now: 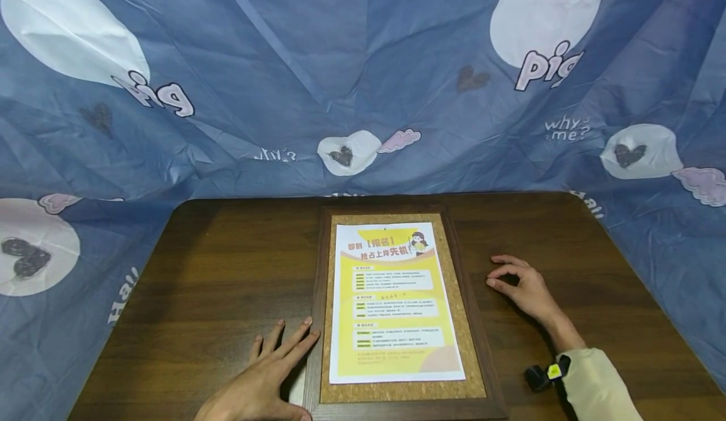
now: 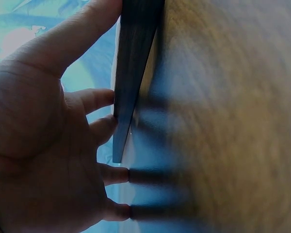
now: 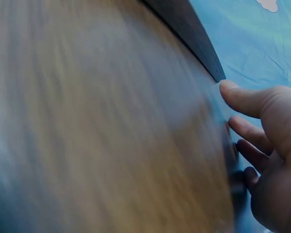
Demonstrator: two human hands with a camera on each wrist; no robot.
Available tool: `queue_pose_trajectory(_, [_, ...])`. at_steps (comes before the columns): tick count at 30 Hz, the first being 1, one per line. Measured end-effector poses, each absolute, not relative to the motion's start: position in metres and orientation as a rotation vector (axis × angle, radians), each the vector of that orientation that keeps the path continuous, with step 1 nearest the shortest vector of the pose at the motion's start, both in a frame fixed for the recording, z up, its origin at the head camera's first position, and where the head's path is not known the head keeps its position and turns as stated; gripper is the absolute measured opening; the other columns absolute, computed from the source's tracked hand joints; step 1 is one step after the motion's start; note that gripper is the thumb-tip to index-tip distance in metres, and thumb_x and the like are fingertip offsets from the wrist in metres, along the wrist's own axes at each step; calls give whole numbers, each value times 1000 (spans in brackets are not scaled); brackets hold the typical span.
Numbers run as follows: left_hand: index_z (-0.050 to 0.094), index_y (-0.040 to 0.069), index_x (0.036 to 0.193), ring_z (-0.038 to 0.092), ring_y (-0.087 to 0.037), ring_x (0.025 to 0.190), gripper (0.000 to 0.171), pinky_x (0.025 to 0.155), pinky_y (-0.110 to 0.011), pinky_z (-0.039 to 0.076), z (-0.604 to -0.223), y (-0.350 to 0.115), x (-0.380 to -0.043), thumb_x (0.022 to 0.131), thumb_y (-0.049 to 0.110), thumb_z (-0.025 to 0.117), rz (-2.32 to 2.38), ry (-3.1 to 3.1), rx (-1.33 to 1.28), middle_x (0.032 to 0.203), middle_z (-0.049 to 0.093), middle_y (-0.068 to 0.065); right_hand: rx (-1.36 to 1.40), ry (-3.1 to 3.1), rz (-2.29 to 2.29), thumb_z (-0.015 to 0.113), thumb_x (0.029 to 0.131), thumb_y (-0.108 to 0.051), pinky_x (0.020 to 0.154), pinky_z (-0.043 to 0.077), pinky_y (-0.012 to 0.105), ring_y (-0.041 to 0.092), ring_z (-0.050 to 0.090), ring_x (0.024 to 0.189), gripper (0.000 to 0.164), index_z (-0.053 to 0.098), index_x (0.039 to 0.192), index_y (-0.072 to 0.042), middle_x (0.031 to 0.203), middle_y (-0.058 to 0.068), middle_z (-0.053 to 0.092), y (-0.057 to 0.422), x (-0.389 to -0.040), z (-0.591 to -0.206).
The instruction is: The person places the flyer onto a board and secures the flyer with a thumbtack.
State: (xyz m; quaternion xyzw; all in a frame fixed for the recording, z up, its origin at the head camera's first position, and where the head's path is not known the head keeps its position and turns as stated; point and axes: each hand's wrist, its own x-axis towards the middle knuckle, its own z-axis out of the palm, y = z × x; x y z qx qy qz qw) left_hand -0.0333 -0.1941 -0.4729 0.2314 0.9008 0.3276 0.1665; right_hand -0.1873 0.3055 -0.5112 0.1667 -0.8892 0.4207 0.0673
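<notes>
A cork board with a dark wooden frame (image 1: 409,408) lies flat on the brown table. On its cork (image 1: 346,393) rests a yellow and white printed poster (image 1: 388,320). My left hand (image 1: 258,380) is at the frame's lower left side with its fingers spread. In the left wrist view, the thumb and two fingertips of that hand (image 2: 34,131) meet the frame's edge (image 2: 135,58), while the other fingers reach the table. To the right of the board, my right hand (image 1: 524,288) hovers or rests with loosely bent fingers, holding nothing. A small gap separates it from the frame.
The wooden table (image 1: 238,270) stretches to both sides of the board, and its far edge lies just beyond the frame. Behind hangs a blue cloth (image 1: 272,80) with printed words and hearts. A dark strap device with a yellow label (image 1: 554,370) sits at the right wrist.
</notes>
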Motion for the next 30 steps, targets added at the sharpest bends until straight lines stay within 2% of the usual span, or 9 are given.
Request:
queue_pose_trajectory(6, [27, 15, 158, 1, -59, 141, 118, 93, -85, 3, -474, -195, -33, 65, 65, 79, 921, 2576, 666, 164, 11, -13, 484, -2735, 1240, 76, 86, -5, 100, 32, 65, 45, 50, 121, 6, 74, 91, -3, 122, 23, 63, 310, -190, -503])
queue_pose_trajectory(13, [27, 15, 158, 0, -59, 141, 117, 93, -85, 2, -474, -195, -33, 66, 65, 79, 927, 2571, 667, 164, 11, -13, 502, -2744, 1173, 75, 87, -5, 95, 39, 59, 42, 56, 115, 5, 74, 91, -2, 117, 21, 66, 310, -193, -491])
queue_pose_trajectory(15, [27, 15, 158, 0, -59, 141, 117, 93, -85, 2, -474, -195, -33, 66, 65, 79, 928, 2570, 666, 164, 11, -13, 498, -2738, 1167, 75, 87, -5, 96, 42, 51, 39, 57, 114, 5, 74, 91, -2, 116, 19, 67, 309, -194, -488])
queue_pose_trajectory(18, [26, 15, 158, 0, -59, 141, 117, 93, -85, 1, -473, -195, -34, 66, 65, 79, 925, 2563, 659, 164, 10, -12, 495, -2727, 1152, 76, 87, -6, 95, 42, 33, 36, 58, 112, 5, 74, 91, -3, 115, 16, 68, 307, -196, -484])
queue_pose_trajectory(20, [26, 15, 158, -1, -58, 141, 117, 94, -85, 1, -473, -195, -34, 66, 66, 79, 917, 2560, 653, 164, 10, -12, 502, -2724, 1145, 76, 87, -8, 92, 41, 28, 34, 59, 110, 5, 74, 90, -4, 114, 15, 69, 306, -198, -481])
queue_pose_trajectory(22, [25, 16, 158, -1, -58, 141, 117, 94, -84, 2, -473, -195, -34, 67, 66, 78, 907, 2555, 646, 165, 9, -12, 513, -2722, 1145, 75, 88, -9, 92, 43, 31, 33, 60, 109, 5, 74, 90, -5, 114, 15, 69, 304, -200, -479])
queue_pose_trajectory(26, [25, 16, 158, -1, -57, 141, 117, 94, -84, 2, -473, -195, -35, 66, 66, 78, 904, 2552, 643, 165, 9, -11, 533, -2723, 1157, 74, 90, -13, 88, 46, 47, 31, 61, 108, 8, 74, 92, -5, 114, 14, 70, 299, -204, -474])
queue_pose_trajectory(28, [25, 16, 158, -1, -57, 141, 117, 94, -84, 2, -473, -195, -34, 66, 66, 78, 907, 2556, 647, 165, 9, -11, 541, -2722, 1160, 74, 90, -13, 88, 47, 49, 29, 62, 107, 9, 75, 92, -5, 115, 14, 70, 296, -206, -471])
queue_pose_trajectory(30, [25, 16, 158, -1, -57, 141, 117, 94, -84, 2, -473, -195, -34, 66, 66, 78, 914, 2560, 652, 164, 10, -12, 554, -2708, 1174, 75, 89, -13, 88, 48, 43, 26, 62, 107, 9, 75, 92, -5, 114, 13, 70, 292, -209, -469])
